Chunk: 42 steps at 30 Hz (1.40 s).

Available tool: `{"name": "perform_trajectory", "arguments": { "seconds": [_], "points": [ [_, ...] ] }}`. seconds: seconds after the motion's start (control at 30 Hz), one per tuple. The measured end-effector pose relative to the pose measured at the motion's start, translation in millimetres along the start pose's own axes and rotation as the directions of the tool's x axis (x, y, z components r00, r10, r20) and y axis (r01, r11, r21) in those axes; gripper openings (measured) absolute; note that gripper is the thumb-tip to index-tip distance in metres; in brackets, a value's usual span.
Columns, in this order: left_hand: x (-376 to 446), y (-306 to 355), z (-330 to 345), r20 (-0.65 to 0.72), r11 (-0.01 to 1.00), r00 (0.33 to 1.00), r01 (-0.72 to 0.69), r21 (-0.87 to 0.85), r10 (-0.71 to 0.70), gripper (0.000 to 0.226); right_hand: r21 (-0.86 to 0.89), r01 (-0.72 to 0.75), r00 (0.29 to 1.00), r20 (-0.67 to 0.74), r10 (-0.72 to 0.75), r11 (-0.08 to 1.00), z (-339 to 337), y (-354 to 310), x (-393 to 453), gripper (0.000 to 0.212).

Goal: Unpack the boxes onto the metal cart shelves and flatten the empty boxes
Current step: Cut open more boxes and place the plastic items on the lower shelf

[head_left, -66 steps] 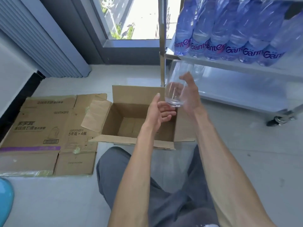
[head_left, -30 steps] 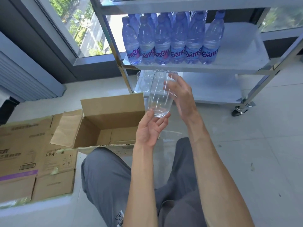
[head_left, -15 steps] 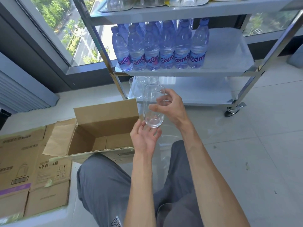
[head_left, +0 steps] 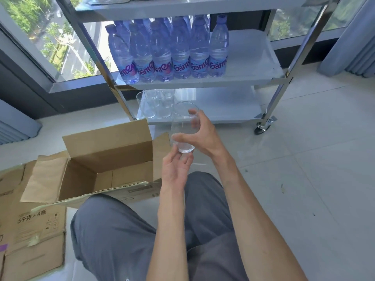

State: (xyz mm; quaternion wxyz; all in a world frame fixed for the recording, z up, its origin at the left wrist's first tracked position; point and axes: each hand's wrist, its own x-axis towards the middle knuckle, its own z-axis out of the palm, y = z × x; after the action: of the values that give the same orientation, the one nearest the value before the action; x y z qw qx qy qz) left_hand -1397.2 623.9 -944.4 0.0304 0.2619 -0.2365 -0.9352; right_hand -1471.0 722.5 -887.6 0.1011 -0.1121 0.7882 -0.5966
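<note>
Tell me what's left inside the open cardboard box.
Nothing shows inside the open box: only bare cardboard walls and part of the floor. Its near wall and front flap hide the closest strip of the bottom, so that part is unconfirmed.

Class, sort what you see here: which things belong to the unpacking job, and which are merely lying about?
Part of the job:
- clear glass, gripped by the right hand
- left hand, open under its base
- open box
- glasses on the cart's bottom shelf
- water bottles
- flattened boxes

Just there:
- curtain
- window
</note>
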Motion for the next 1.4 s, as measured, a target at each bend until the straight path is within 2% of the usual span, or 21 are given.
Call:
{"name": "perform_trajectory", "arguments": {
  "seconds": [0.07, 0.13, 0.2, 0.27, 0.37, 0.47, 0.57, 0.7, 0.83, 1.0, 1.17, 1.3, 1.4],
  "points": [
    [4, -1, -1, -0.03, 0.996, 0.999, 0.017, 0.092, -0.014, 0.028, -0.023, -0.025, 0.998, -0.064, 0.023, 0.999, -1, 15, 3, 0.09],
    [13, 4, -3, -0.114, 0.958, 0.993, 0.034, 0.283, -0.001, 0.027, -0.016, -0.059, 0.986, -0.159, 0.056, 0.998, 2, 30, 9, 0.093],
    [32, 18, -5, -0.242, 0.89, 0.963, 0.009, 0.457, 0.115, 0.024, 0.037, -0.103, 0.964, -0.243, 0.109, 0.994, 11, 48, 19, 0.085],
    [59, 37, -5, -0.306, 0.836, 0.913, -0.064, 0.546, 0.27, 0.014, 0.071, -0.135, 0.943, -0.298, 0.15, 0.988, 20, 67, 34, 0.075],
    [107, 64, 0, -0.288, 0.677, 0.859, -0.09, 0.73, 0.424, 0.017, 0.047, -0.139, 0.924, -0.353, 0.147, 0.989, 31, 91, 62, 0.074],
    [156, 82, 6, -0.259, 0.526, 0.837, -0.04, 0.85, 0.483, 0.029, -0.028, -0.147, 0.907, -0.404, 0.124, 0.989, 49, 105, 100, 0.082],
    [203, 95, 14, -0.263, 0.464, 0.794, -0.027, 0.885, 0.548, 0.023, -0.015, -0.14, 0.893, -0.434, 0.12, 0.99, 68, 114, 143, 0.075],
    [254, 107, 20, -0.285, 0.373, 0.771, 0.067, 0.925, 0.569, 0.042, -0.06, -0.124, 0.884, -0.459, 0.083, 0.99, 88, 127, 197, 0.081],
    [295, 111, 18, -0.369, 0.366, 0.77, 0.189, 0.911, 0.521, 0.071, -0.093, -0.124, 0.89, -0.45, 0.069, 0.988, 95, 137, 241, 0.085],
    [329, 110, 11, -0.392, 0.376, 0.806, 0.23, 0.898, 0.442, 0.112, -0.11, -0.126, 0.905, -0.419, 0.069, 0.986, 98, 154, 280, 0.092],
    [348, 109, 3, -0.345, 0.296, 0.81, 0.222, 0.929, 0.475, 0.111, -0.158, -0.146, 0.924, -0.373, 0.078, 0.976, 108, 166, 304, 0.093],
    [352, 111, -3, -0.361, 0.33, 0.761, 0.204, 0.922, 0.539, 0.093, -0.168, -0.169, 0.926, -0.363, 0.099, 0.971, 117, 178, 310, 0.093],
    [354, 113, -10, -0.335, 0.309, 0.745, 0.18, 0.934, 0.576, 0.09, -0.165, -0.172, 0.923, -0.373, 0.1, 0.971, 118, 184, 314, 0.093]
  ]
}}
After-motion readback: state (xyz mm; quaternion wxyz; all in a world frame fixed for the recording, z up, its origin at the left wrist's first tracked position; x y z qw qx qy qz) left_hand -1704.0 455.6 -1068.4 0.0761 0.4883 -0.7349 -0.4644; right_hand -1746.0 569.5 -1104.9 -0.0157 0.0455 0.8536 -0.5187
